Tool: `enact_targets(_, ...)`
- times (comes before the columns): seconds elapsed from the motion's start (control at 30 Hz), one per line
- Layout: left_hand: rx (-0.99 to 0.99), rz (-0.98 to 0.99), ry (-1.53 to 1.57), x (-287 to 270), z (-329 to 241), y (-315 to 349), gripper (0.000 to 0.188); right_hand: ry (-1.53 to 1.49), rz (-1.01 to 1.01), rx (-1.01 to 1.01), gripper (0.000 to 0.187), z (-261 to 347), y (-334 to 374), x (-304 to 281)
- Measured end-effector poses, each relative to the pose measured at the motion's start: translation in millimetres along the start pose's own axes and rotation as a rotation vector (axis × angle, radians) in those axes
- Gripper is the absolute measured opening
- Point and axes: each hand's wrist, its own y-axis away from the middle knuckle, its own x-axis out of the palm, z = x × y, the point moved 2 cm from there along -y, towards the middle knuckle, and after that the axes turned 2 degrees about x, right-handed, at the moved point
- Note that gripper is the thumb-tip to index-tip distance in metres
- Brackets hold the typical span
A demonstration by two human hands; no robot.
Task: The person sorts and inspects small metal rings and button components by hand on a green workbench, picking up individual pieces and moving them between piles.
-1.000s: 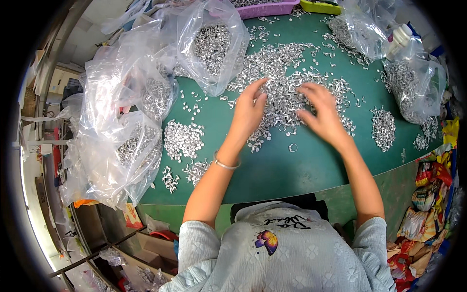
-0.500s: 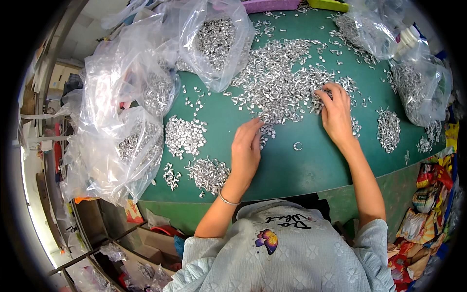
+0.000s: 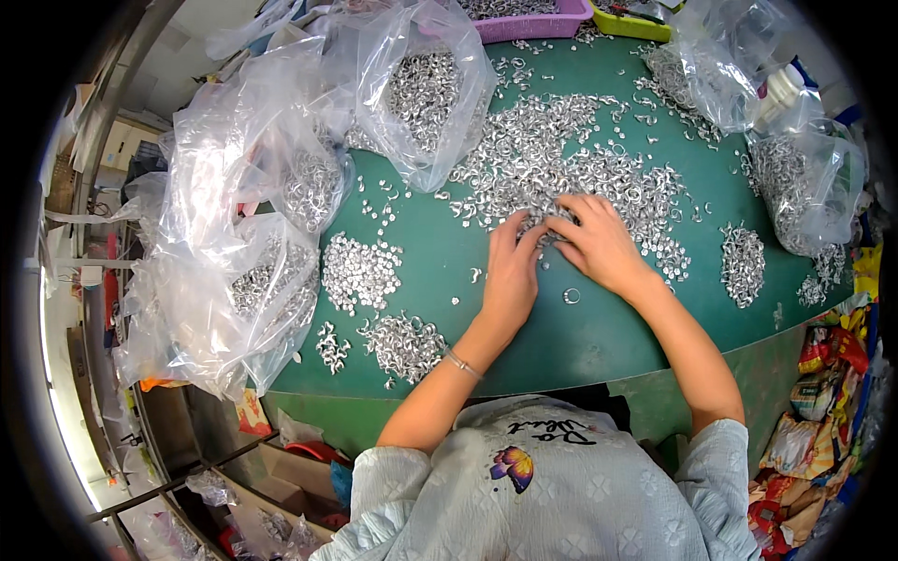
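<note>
A wide heap of small silver metal rings [image 3: 524, 154] lies spread over the green table. At the near edge of this heap my left hand [image 3: 511, 271] reaches in, its fingers apart and curved, touching the rings. Close on its right, my right hand [image 3: 603, 245] comes in from the other side with fingers spread against the same rings. Some rings between the two hands are partly covered by the fingertips. One single ring [image 3: 572, 296] lies alone on the table just below my right hand.
Left of my hands sit a pile of small round silver pieces [image 3: 360, 271] and a ring pile [image 3: 402, 346]. Plastic bags of parts [image 3: 426, 93] stand behind and at the left. Another small pile [image 3: 742, 265] and a filled bag [image 3: 795, 187] are at the right. A purple basket [image 3: 533, 26] stands at the back.
Both hands have come together at the heap's near edge: the right hand moved left and nearer to me, the left hand moved right. The view shifted slightly.
</note>
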Motion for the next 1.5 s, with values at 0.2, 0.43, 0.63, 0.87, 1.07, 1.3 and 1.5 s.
enact_targets(0.2, 0.136, 0.080, 0.118, 24, -23, -15, 0.040, 0.042, -0.058, 0.017, 0.021, -8, 35, -20)
enact_targets(0.43, -0.047, 0.058, 0.292, -2, -33, -12, 0.035, 0.008, -0.299, 0.159, 0.017, -4, 57, -41)
enact_targets(0.63, -0.062, 0.008, 0.209, -35, -47, 26, 0.027, 0.009, -0.337, 0.255, 0.022, 7, 93, -38)
enact_targets(0.87, -0.390, -0.158, 0.043, -99, -21, 258, 0.011, 0.097, -0.318, 0.324, 0.055, -3, 77, -39)
enact_targets(1.07, -1.420, 0.543, -0.409, -35, 151, 552, 0.018, 0.245, -0.193, 0.475, 0.062, -33, 30, -28)
enact_targets(1.3, -1.524, 0.290, -0.071, -38, 98, 497, 0.019, 0.116, 0.094, 0.306, 0.054, -26, 27, -33)
enact_targets(1.5, -1.516, 0.309, 0.068, -20, 94, 445, 0.020, 0.004, 0.147, 0.286, 0.052, -14, 28, -35)
